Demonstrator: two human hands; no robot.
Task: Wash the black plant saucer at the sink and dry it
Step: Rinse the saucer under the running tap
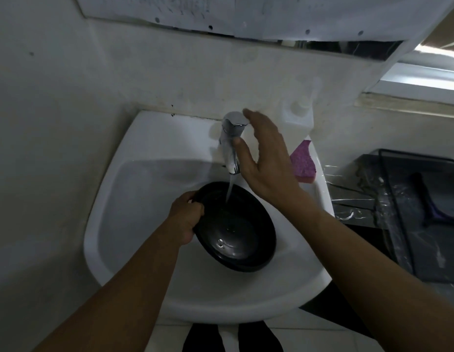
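The left hand [186, 217] clasps the black saucer [236, 229] by its left rim, tilted in the middle of the sink [114, 158] under the running tap [232, 133]. The right hand [266, 161], fingers loose, holds nothing beside the tap. Rotating the saucer would let water reach every part.

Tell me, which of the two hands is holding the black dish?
The left hand grips the black saucer by its rim; the right hand holds nothing, its fingers straight beside the tap.
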